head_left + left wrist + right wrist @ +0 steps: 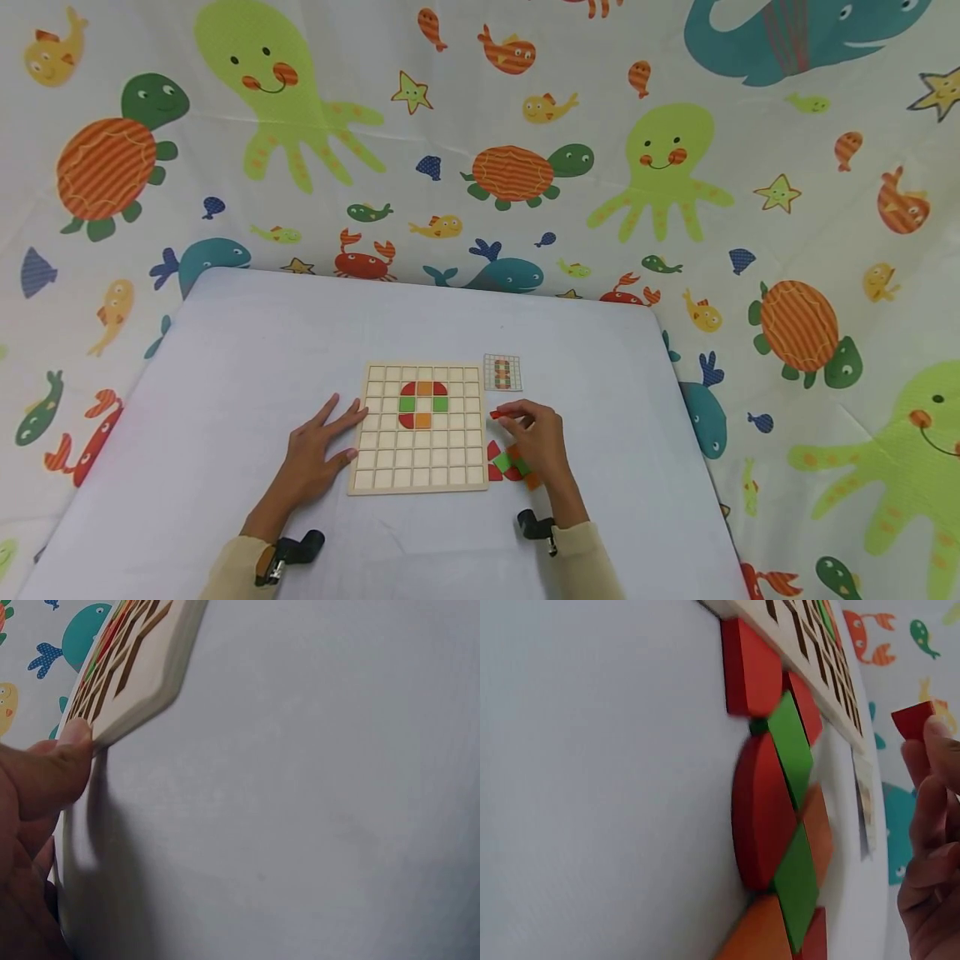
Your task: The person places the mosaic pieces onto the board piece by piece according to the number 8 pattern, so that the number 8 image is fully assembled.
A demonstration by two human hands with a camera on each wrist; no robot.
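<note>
Printed cloth with turtles, octopuses, fish and crabs hangs at the far side and both sides of a white-covered tabletop. From the head view, a wooden grid board lies on the tabletop. Set into its cells are rounded red pieces, orange squares and green squares, arranged around a pale cell. Just beside the board's far right corner lies a small pattern card. The left hand has its fingers spread and touches the board's left edge. Just right of the board, the right hand pinches a small red piece between thumb and finger. Loose pieces in red, green and orange lie by the board's right side at the near end, partly below the right hand. Beige sleeves and black wrist devices show at the near side.

In the left wrist view, the thumb rests against the board's edge by a corner; the other fingers are mostly hidden.

In the right wrist view, the pinched red piece is held above the tabletop, apart from the loose pieces, which lie close together, several touching. Beyond them, the card appears nearly edge-on.
</note>
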